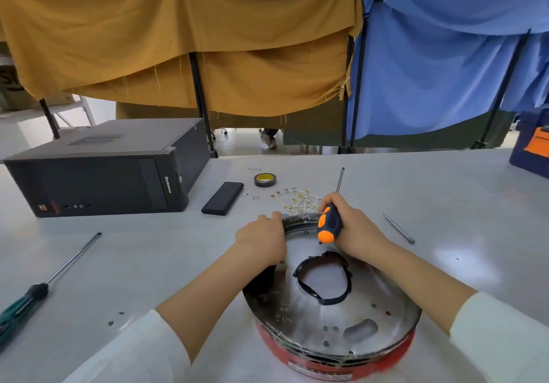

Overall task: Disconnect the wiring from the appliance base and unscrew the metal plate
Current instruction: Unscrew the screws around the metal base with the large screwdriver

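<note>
The round appliance base (350,362), red-sided, lies on the table with its shiny metal plate (315,317) facing up; a black-taped ring of wire (300,277) frames the plate's central hole. My left hand (261,240) grips the base's far left rim. My right hand (353,228) holds an orange-and-black screwdriver (328,225) by its handle, tip down at the far rim; the tip is hidden. A bundle of pale wires with small connectors (297,200) lies just beyond the base.
A black computer case (104,171) stands at the left. A black flat block (222,198), a tape roll (264,180), loose screws (255,197), a thin rod (340,179), a metal bit (399,229) and a green-handled screwdriver (44,287) lie around. Blue box (531,145) at right.
</note>
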Motion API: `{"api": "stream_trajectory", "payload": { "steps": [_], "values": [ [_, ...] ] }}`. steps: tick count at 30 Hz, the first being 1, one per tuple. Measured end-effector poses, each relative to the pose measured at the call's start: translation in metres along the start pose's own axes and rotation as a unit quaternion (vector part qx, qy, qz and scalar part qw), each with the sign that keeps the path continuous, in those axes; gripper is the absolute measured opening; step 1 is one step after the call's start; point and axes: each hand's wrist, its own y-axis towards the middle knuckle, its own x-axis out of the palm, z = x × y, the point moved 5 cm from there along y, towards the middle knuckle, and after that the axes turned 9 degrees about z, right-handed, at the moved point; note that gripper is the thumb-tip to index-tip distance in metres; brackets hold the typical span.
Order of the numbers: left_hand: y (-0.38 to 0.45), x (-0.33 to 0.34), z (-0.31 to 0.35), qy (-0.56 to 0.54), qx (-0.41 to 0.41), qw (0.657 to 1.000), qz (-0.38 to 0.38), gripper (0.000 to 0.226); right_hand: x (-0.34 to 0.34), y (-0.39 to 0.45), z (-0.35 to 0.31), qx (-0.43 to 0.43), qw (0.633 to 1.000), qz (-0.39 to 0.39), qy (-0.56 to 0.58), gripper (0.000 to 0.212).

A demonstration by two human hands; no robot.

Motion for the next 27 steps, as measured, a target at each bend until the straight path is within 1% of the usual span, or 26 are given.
{"api": "stream_trajectory", "payload": {
  "steps": [3, 6, 7, 11, 13, 15, 16, 18, 20, 22, 25, 27],
  "values": [
    [0.007, -0.001, 0.013, -0.098, 0.049, 0.994, 0.000, 0.067, -0.003, 0.000, 0.002, 0.010, 0.997, 0.048, 0.052, 0.043],
    [0.009, 0.007, 0.014, -0.103, 0.043, 0.994, 0.020, 0.084, -0.011, -0.002, 0.005, 0.018, 0.992, 0.098, 0.081, 0.047],
    [0.009, 0.009, 0.013, -0.097, 0.039, 0.994, 0.031, 0.085, -0.015, -0.001, 0.005, 0.018, 0.989, 0.111, 0.092, 0.044],
    [0.011, 0.013, 0.012, -0.082, 0.045, 0.994, 0.052, 0.088, -0.033, 0.007, -0.010, -0.010, 0.978, 0.152, 0.146, 0.020],
    [0.011, 0.013, 0.013, -0.081, 0.044, 0.994, 0.053, 0.088, -0.044, 0.013, -0.026, -0.050, 0.982, 0.146, 0.111, 0.015],
    [0.011, 0.012, 0.013, -0.083, 0.041, 0.994, 0.051, 0.088, -0.058, 0.018, -0.043, -0.097, 0.984, 0.144, 0.032, 0.036],
    [0.011, 0.012, 0.013, -0.084, 0.040, 0.994, 0.049, 0.088, -0.066, 0.020, -0.053, -0.131, 0.979, 0.153, -0.018, 0.043],
    [0.011, 0.012, 0.012, -0.086, 0.037, 0.994, 0.048, 0.088, -0.080, 0.023, -0.075, -0.214, 0.952, 0.183, -0.121, 0.048],
    [0.011, 0.014, 0.011, -0.086, 0.035, 0.995, 0.046, 0.088, -0.088, 0.026, -0.093, -0.254, 0.930, 0.195, -0.182, 0.053],
    [0.011, 0.014, 0.011, -0.085, 0.033, 0.995, 0.044, 0.087, -0.095, 0.028, -0.106, -0.262, 0.927, 0.209, -0.167, 0.057],
    [0.012, 0.014, 0.012, -0.083, 0.035, 0.995, 0.043, 0.088, -0.100, 0.027, -0.115, -0.253, 0.929, 0.236, -0.134, 0.054],
    [0.011, 0.014, 0.013, -0.080, 0.038, 0.995, 0.045, 0.089, -0.097, 0.026, -0.115, -0.241, 0.935, 0.236, -0.111, 0.054]
  ]
}}
